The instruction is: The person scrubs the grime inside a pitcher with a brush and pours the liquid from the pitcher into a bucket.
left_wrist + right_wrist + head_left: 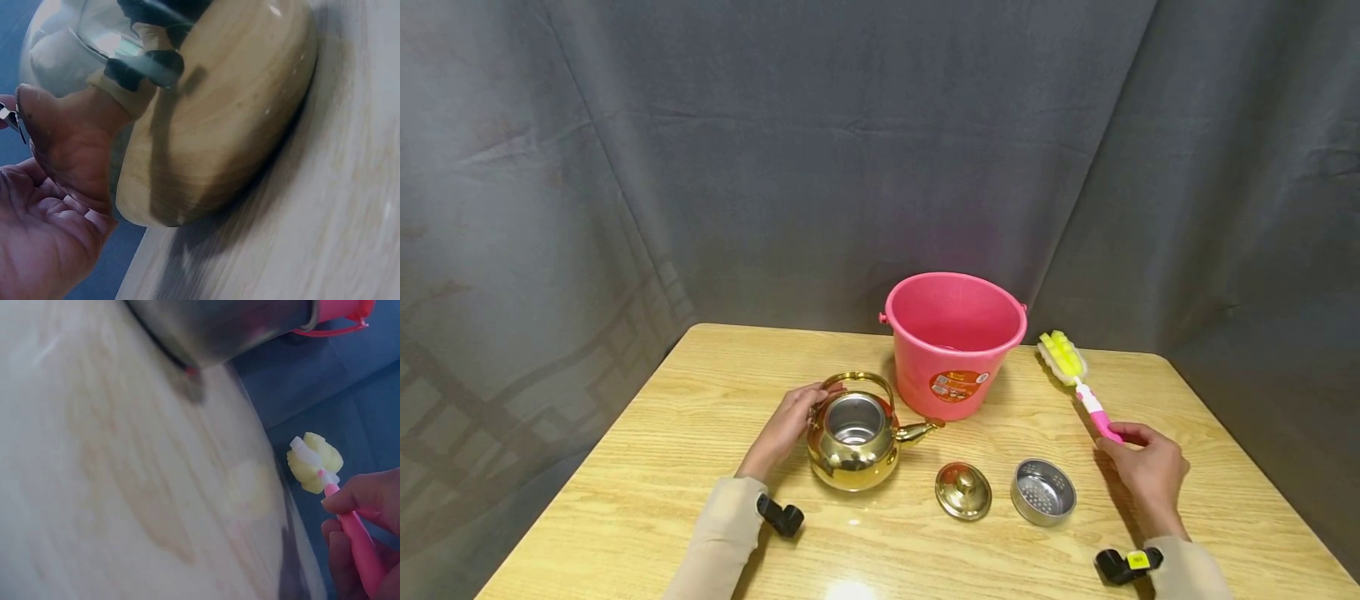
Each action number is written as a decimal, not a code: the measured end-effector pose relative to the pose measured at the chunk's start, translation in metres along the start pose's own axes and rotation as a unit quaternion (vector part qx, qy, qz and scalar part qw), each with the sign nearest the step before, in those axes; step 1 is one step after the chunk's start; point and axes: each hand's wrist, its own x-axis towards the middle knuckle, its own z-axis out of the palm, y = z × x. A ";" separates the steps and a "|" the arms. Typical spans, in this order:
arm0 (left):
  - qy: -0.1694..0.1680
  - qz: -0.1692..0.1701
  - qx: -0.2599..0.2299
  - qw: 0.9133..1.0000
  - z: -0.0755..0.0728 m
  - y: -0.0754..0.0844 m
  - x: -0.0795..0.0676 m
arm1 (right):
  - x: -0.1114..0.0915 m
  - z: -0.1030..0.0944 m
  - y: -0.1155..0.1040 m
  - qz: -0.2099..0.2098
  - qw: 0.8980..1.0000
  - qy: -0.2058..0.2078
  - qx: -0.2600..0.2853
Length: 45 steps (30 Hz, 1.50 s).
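A shiny gold teapot [852, 467] stands lidless on the table, its spout pointing right. At its left side my left hand [788, 425] grips it by the base of the arched handle. The left wrist view shows the teapot's rounded body [231, 125] close up, beside the palm [47, 231]. My right hand [1150, 471] holds a sponge brush [1092, 404] by its pink handle, thumb and fingers around it. The brush's yellow sponge head [1062, 357] points away, toward the table's back edge. In the right wrist view, the pink handle [359, 550] lies between thumb and fingers.
A pink bucket [951, 354] stands behind and right of the teapot. The gold lid [963, 492] lies in front of it, with a round metal strainer [1042, 493] to the lid's right. Grey curtains [850, 167] hang behind the wooden table [700, 400].
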 end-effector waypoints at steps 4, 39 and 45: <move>0.001 0.001 0.001 1.000 -0.001 0.000 -0.001 | -0.002 -0.007 -0.004 0.000 1.000 -0.005 0.000; 0.014 -0.011 -0.002 1.000 0.000 -0.004 -0.004 | -0.055 -0.099 -0.055 -0.058 0.998 -0.022 -0.016; 0.022 0.002 0.012 1.000 0.002 -0.001 -0.001 | -0.067 -0.112 -0.065 -0.053 0.998 -0.016 -0.008</move>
